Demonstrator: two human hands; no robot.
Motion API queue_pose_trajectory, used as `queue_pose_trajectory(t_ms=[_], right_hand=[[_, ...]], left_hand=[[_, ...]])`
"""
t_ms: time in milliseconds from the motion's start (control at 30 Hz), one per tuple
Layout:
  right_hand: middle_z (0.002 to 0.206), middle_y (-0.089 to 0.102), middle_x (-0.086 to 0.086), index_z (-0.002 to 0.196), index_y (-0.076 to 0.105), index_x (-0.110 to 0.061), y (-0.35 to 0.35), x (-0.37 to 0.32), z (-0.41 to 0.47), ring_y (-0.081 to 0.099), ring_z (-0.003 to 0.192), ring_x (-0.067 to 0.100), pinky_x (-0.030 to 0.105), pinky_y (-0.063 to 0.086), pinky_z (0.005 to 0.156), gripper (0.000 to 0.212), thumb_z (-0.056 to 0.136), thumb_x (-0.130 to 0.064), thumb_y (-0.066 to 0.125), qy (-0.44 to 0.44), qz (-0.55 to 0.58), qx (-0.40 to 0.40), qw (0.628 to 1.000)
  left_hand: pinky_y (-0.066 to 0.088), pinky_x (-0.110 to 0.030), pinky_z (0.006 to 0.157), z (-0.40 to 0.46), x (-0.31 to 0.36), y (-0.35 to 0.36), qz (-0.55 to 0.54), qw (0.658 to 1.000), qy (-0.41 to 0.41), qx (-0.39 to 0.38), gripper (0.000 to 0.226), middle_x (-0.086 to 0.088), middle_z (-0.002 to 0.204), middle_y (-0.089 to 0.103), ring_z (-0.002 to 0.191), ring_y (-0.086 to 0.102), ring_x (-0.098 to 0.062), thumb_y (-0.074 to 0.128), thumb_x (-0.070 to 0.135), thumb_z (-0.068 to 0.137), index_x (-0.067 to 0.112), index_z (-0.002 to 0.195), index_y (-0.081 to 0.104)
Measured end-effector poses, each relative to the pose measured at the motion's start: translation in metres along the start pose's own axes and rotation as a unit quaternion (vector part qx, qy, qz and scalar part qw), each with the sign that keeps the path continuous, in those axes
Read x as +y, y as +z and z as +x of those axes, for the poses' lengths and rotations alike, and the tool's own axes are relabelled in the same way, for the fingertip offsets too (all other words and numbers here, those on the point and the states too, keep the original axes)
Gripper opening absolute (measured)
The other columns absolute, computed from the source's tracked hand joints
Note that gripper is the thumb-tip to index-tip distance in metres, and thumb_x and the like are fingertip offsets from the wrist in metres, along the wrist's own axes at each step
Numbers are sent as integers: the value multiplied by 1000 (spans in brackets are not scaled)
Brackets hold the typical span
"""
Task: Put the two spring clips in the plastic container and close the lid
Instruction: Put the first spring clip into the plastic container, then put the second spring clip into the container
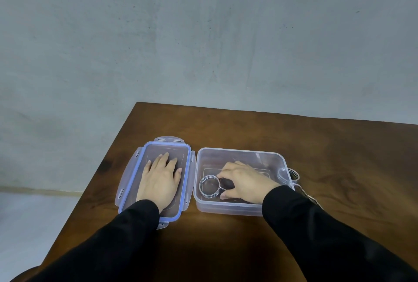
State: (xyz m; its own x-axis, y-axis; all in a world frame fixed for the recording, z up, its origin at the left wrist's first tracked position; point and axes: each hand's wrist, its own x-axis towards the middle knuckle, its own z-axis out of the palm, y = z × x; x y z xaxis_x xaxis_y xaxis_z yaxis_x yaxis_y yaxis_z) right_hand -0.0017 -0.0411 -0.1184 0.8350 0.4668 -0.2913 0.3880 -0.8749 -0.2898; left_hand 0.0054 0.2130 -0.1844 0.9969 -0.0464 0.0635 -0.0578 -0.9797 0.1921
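We are resting our left hand [159, 182] flat, fingers spread, on the lid [156, 180] beside the container [239, 208]. Our right hand [243, 181] is pinching one spring clip [210, 185] inside the container; the other spring clip [294, 176] is lying just outside its right wall.

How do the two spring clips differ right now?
The first spring clip sits inside the plastic container, in its left part; the second spring clip lies on the table outside the right wall. The first is pinched by the right hand; nothing holds the second. The first shows plainly; the second is partly hidden by the wall and sleeve. Both are metal wire with a coiled ring.
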Motion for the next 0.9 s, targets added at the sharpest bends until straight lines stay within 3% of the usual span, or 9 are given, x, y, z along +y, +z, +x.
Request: queue_pose_trajectory(t_ms=[133, 233, 300, 367, 467, 600, 767, 833, 900], right_hand=[[146, 52, -6, 149, 50, -27, -4, -4, -7, 46, 134, 19, 36, 40, 110, 64, 92, -52, 66, 3, 33, 35, 999], [143, 56, -6, 142, 58, -25, -14, -5, -21, 50, 131, 14, 27, 38, 108, 51, 98, -51, 58, 15, 59, 140, 988], [130, 63, -5, 131, 66, -21, -21, 3, -29, 56, 119, 14, 32, 45, 106, 40, 100, -45, 56, 27, 73, 227, 971], [122, 64, -5, 125, 69, -19, -28, 17, -36, 59, 112, 13, 36, 51, 99, 36, 101, -42, 56, 71, 82, 300, 948], [130, 60, -2, 133, 62, -20, -41, 41, -49, 61, 112, 15, 35, 56, 96, 39, 101, -42, 57, 200, 124, 355, 905], [139, 57, 13, 139, 55, -10, -41, 78, -69, 62, 112, 27, 37, 54, 91, 55, 100, -49, 53, 363, 138, 228, 893], [119, 72, 21, 121, 66, 1, -23, 99, -85, 68, 107, 34, 41, 54, 89, 54, 101, -47, 53, 414, 172, 162, 879], [92, 74, 18, 97, 72, -1, -18, 103, -88, 69, 85, 31, 39, 56, 74, 50, 95, -49, 63, 409, 193, 137, 881], [66, 63, 8, 73, 66, -5, -12, 103, -89, 59, 64, 24, 34, 48, 59, 49, 85, -52, 72, 412, 208, 105, 881]], left_hand=[[21, -45, 120, 0, 0, 0, -1, 1000, -2, -1, 49, -3, 151, 46, 141, 38, -22, 28, 44, 101, 24, 141, 49], [22, -45, 120, 0, 0, 0, -6, 1000, -3, 1, 48, -3, 150, 47, 139, 39, -22, 29, 44, 101, 24, 140, 50], [23, -46, 119, 0, 1, 0, -3, 1000, -2, 1, 47, -3, 150, 48, 139, 40, -23, 30, 43, 101, 24, 139, 50], [24, -46, 119, 0, 1, -1, 1, 1000, 0, 0, 47, -4, 149, 49, 138, 41, -24, 30, 43, 101, 23, 138, 51], [26, -47, 118, 0, 1, 0, 6, 1000, -1, 2, 47, -4, 148, 50, 138, 42, -24, 31, 43, 101, 23, 138, 52], [25, -47, 118, -1, 2, 0, 8, 1000, -1, 2, 47, -4, 148, 50, 138, 41, -24, 29, 42, 101, 23, 137, 52], [25, -48, 118, -1, 2, 1, 10, 1000, -1, -1, 47, -5, 148, 50, 138, 41, -25, 29, 42, 101, 22, 137, 52], [25, -48, 118, -1, 3, 1, 13, 1000, -3, 0, 48, -6, 148, 49, 138, 41, -26, 29, 41, 101, 21, 138, 52], [25, -48, 117, -1, 3, 1, 12, 1000, -3, 1, 48, -7, 148, 49, 139, 41, -26, 28, 41, 101, 21, 138, 52]])
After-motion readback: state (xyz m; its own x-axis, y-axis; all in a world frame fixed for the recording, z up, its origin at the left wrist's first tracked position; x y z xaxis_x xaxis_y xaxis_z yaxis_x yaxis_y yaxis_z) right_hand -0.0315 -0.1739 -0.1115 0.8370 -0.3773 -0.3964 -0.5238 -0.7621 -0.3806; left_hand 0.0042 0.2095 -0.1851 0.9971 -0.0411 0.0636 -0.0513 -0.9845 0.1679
